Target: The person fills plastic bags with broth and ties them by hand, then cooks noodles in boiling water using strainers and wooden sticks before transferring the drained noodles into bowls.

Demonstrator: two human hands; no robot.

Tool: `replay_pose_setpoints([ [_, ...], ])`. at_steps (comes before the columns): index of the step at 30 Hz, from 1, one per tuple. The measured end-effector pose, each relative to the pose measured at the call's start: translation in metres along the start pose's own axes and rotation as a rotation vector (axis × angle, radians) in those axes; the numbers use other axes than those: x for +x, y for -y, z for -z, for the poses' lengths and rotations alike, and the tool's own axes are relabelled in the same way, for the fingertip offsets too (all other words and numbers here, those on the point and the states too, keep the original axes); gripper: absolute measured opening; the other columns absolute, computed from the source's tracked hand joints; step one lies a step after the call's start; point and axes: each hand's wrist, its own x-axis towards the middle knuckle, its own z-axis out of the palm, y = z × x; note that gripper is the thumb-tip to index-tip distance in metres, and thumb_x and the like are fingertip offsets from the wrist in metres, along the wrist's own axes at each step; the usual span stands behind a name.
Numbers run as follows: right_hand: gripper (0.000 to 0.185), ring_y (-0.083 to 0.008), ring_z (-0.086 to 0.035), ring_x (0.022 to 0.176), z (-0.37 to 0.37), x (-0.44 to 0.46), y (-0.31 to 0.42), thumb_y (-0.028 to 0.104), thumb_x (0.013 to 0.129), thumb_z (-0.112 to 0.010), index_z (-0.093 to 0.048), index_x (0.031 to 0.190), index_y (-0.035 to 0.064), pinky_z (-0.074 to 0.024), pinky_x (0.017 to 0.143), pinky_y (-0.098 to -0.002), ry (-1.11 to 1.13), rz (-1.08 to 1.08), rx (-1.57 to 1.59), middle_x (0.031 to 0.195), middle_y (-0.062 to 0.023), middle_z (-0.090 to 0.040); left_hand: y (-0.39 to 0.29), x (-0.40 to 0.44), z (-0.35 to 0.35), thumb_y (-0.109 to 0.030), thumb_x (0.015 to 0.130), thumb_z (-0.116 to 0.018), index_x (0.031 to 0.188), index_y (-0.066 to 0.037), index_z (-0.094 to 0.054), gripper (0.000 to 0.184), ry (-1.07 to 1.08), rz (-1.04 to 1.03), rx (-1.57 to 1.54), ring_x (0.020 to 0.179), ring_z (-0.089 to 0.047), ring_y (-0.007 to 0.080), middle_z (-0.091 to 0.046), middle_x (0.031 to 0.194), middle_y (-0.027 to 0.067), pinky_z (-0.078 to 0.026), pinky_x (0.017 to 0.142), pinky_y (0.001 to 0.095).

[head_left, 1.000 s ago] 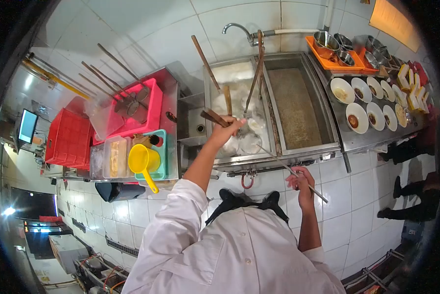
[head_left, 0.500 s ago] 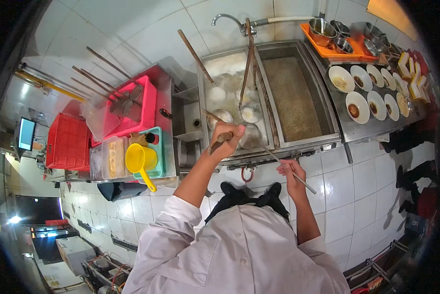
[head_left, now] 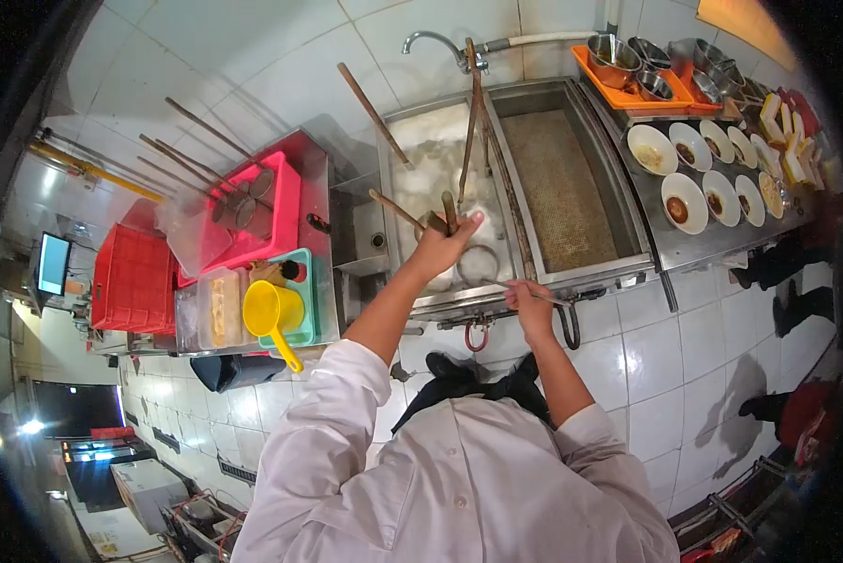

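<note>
My left hand [head_left: 442, 248] is closed around wooden strainer handles [head_left: 449, 214] over the left part of a steaming metal boiler [head_left: 402, 310]. How many handles it grips is unclear. My right hand [head_left: 532, 302] is closed on a thin metal rod [head_left: 554, 300] at the boiler's front edge, and the rod reaches left to a round wire strainer [head_left: 478, 266] in the cloudy water. Other long-handled strainers stand in the water, one handle [head_left: 372, 111] leaning back left. Steam hides part of the strainers.
On the left counter are a pink tray [head_left: 290, 202] of strainers, a yellow ladle [head_left: 273, 310] and a red crate [head_left: 132, 280]. White bowls [head_left: 687, 204] and an orange tray [head_left: 618, 94] stand at right. A tap [head_left: 431, 39] is behind. Other people's legs [head_left: 797, 310] show at far right.
My right hand has moved up and left to the boiler's edge with the rod. My left hand has shifted slightly, and the handles it holds now point more upward.
</note>
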Motion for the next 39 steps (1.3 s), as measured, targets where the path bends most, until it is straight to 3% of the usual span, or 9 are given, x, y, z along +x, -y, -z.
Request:
replay_pose_setpoints([
  [2,0.025,-0.0136,-0.06,0.065,0.01,-0.001,-0.004,0.015,0.093,-0.051,-0.066,0.092,-0.0038,-0.0477,0.059,-0.025,-0.023,-0.021,0.116,0.074,-0.0081,-0.064,-0.014,0.004,0.001,-0.043,0.094,-0.054,0.059,-0.007,-0.044,0.051,-0.221,0.131,-0.141,0.051,-0.037,0.0122,-0.041,0.055,-0.002,-0.033,0.051,0.029],
  [7,0.027,-0.0152,-0.059,0.071,0.039,-0.025,-0.021,0.016,0.093,-0.052,-0.062,0.104,-0.007,-0.0482,0.068,-0.0261,-0.023,-0.097,0.532,0.082,-0.0125,-0.064,-0.046,0.014,0.014,-0.038,0.096,-0.052,0.059,-0.011,-0.038,0.048,-0.236,0.014,-0.318,0.048,-0.03,0.0083,-0.033,0.053,-0.0041,-0.026,0.048,0.0265],
  [8,0.029,-0.0167,-0.059,0.077,0.043,-0.025,-0.028,0.017,0.093,-0.053,-0.06,0.107,-0.0073,-0.0481,0.072,-0.0272,-0.018,-0.135,0.545,0.086,-0.0139,-0.064,-0.047,0.015,0.016,-0.037,0.097,-0.051,0.059,-0.011,-0.037,0.048,-0.232,0.017,-0.307,0.048,-0.03,0.0085,-0.033,0.052,-0.0041,-0.026,0.048,0.0266],
  [16,0.031,-0.0169,-0.058,0.078,0.058,-0.031,-0.061,0.018,0.095,-0.052,-0.058,0.11,-0.0087,-0.0481,0.074,-0.0268,-0.014,-0.12,0.712,0.087,-0.0126,-0.063,-0.039,0.019,0.024,-0.041,0.097,-0.05,0.059,-0.012,-0.034,0.051,-0.182,0.022,-0.246,0.05,-0.029,0.01,-0.03,0.054,-0.0028,-0.025,0.049,0.027],
  [27,0.028,-0.0167,-0.06,0.077,0.076,-0.032,-0.026,0.015,0.094,-0.054,-0.059,0.106,-0.0095,-0.049,0.073,-0.0261,0.001,-0.075,0.757,0.084,-0.0118,-0.064,-0.042,0.026,0.041,-0.046,0.096,-0.048,0.058,-0.012,-0.034,0.053,-0.207,0.03,-0.197,0.051,-0.031,0.0105,-0.032,0.054,-0.0032,-0.029,0.051,0.0283],
  [34,0.027,-0.0171,-0.061,0.074,0.078,-0.024,-0.008,0.016,0.094,-0.053,-0.061,0.104,-0.0085,-0.0501,0.073,-0.0269,0.049,-0.045,0.665,0.083,-0.0109,-0.065,-0.044,0.026,0.041,-0.045,0.096,-0.049,0.059,-0.012,-0.037,0.051,-0.201,0.032,-0.258,0.051,-0.034,0.0101,-0.036,0.054,-0.0029,-0.029,0.049,0.0276],
  [37,0.027,-0.0166,-0.062,0.074,0.067,-0.018,0.005,0.016,0.093,-0.054,-0.062,0.102,-0.0084,-0.0499,0.071,-0.0263,0.035,0.0,0.491,0.084,-0.0112,-0.066,-0.045,0.025,0.041,-0.045,0.096,-0.049,0.059,-0.012,-0.038,0.051,-0.195,0.03,-0.242,0.051,-0.034,0.0101,-0.036,0.054,-0.0028,-0.029,0.05,0.0277],
  [39,0.026,-0.0144,-0.061,0.071,0.048,-0.016,0.02,0.017,0.093,-0.053,-0.065,0.098,-0.0053,-0.0491,0.067,-0.0262,0.074,0.145,0.089,0.081,-0.0079,-0.066,-0.042,0.026,0.042,-0.046,0.096,-0.049,0.059,-0.011,-0.038,0.051,-0.177,0.023,-0.218,0.051,-0.034,0.0101,-0.037,0.055,-0.0026,-0.03,0.05,0.0279],
])
